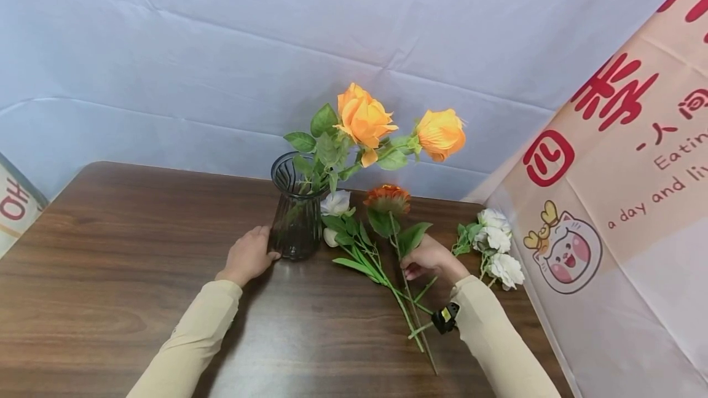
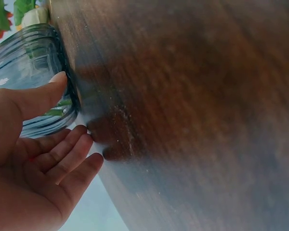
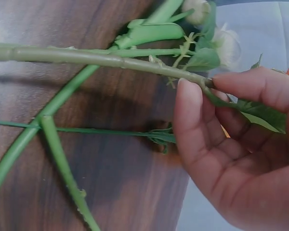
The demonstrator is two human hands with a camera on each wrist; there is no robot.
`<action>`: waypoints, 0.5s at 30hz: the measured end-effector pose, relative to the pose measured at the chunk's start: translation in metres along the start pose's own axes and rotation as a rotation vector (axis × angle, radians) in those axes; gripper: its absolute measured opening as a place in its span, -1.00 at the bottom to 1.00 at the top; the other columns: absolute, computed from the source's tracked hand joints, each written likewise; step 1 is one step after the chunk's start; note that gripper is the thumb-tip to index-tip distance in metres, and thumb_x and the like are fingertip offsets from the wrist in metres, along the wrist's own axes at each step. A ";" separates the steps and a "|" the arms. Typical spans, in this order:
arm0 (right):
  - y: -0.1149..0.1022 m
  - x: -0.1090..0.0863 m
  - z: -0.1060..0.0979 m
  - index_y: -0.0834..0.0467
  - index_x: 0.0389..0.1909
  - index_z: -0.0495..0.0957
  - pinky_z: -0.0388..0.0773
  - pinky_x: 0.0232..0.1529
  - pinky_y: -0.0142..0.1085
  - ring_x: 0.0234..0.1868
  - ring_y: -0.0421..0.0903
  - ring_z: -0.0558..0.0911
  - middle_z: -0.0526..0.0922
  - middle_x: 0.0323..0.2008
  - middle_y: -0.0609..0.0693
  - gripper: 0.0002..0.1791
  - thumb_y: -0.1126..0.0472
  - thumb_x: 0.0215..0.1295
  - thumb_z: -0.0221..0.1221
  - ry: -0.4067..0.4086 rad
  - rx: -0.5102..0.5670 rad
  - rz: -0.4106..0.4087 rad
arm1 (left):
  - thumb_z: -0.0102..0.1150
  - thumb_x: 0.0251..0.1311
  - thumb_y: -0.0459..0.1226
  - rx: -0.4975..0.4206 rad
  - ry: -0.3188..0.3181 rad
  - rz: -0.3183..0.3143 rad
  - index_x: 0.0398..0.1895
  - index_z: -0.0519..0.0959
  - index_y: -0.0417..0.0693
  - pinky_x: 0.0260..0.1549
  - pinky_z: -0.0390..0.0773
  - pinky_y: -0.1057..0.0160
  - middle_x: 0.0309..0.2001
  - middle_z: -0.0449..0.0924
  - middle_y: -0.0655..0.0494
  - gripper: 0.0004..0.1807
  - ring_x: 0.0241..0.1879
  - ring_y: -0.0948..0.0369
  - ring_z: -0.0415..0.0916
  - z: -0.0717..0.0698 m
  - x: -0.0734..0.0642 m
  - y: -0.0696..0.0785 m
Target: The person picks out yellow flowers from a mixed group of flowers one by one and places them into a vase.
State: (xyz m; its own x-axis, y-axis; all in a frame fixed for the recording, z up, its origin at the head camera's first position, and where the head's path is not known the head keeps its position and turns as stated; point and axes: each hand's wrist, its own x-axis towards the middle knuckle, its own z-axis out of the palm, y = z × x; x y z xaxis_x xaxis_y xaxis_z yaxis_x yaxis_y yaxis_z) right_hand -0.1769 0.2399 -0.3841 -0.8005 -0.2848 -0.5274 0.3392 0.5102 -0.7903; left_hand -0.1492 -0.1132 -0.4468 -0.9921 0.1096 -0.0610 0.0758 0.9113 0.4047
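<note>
A dark ribbed glass vase [image 1: 297,229] stands upright on the table, with two yellow-orange roses [image 1: 364,118] leaning out of it to the right. My left hand [image 1: 250,255] holds the vase low on its left side. In the left wrist view the thumb [image 2: 50,94] lies on the glass and the other fingers reach round its base. My right hand [image 1: 428,258] pinches the brownish-green stem [image 3: 101,58] of an orange-red flower [image 1: 389,199] between thumb and fingertips, its bloom pointing away from me. Under that stem lie green stems [image 1: 398,296] with white blooms [image 1: 335,202].
White flowers [image 1: 500,244] lie at the table's right edge. The brown wood table [image 1: 138,263] ends against a pale cloth backdrop [image 1: 193,66] at the back. A printed banner [image 1: 625,171] stands along the right side.
</note>
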 end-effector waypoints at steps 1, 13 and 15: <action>-0.001 -0.001 -0.001 0.53 0.12 0.22 0.63 -0.46 -0.16 -0.65 -0.10 0.54 0.48 -0.62 0.12 -0.46 0.59 0.04 0.06 -0.003 0.000 -0.006 | 0.25 0.09 -0.18 0.000 0.002 0.000 0.18 0.27 -0.45 -0.01 0.39 -0.12 0.09 0.35 -0.32 -0.31 0.08 -0.18 0.32 0.000 0.000 0.000; -0.006 -0.004 -0.006 0.56 -0.04 0.32 0.63 -0.41 -0.17 -0.63 -0.11 0.57 0.52 -0.60 0.15 -0.64 0.56 0.09 0.05 -0.047 0.008 -0.043 | 0.26 0.09 -0.18 -0.002 0.013 0.004 0.17 0.28 -0.45 -0.02 0.39 -0.11 0.08 0.36 -0.32 -0.31 0.07 -0.18 0.33 0.001 -0.001 -0.001; -0.006 -0.005 -0.006 0.56 -0.04 0.32 0.63 -0.43 -0.18 -0.63 -0.11 0.57 0.52 -0.59 0.15 -0.63 0.56 0.09 0.04 -0.050 0.017 -0.044 | 0.25 0.09 -0.18 -0.002 0.009 0.002 0.18 0.27 -0.46 -0.01 0.39 -0.12 0.09 0.35 -0.33 -0.31 0.07 -0.18 0.32 0.002 -0.001 -0.002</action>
State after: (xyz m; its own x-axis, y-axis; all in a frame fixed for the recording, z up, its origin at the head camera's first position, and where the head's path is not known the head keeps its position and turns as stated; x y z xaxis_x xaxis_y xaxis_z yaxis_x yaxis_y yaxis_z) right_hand -0.1782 0.2427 -0.3748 -0.7892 -0.3468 -0.5069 0.3132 0.4826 -0.8179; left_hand -0.1486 -0.1139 -0.4492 -0.9928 0.1081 -0.0522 0.0777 0.9103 0.4066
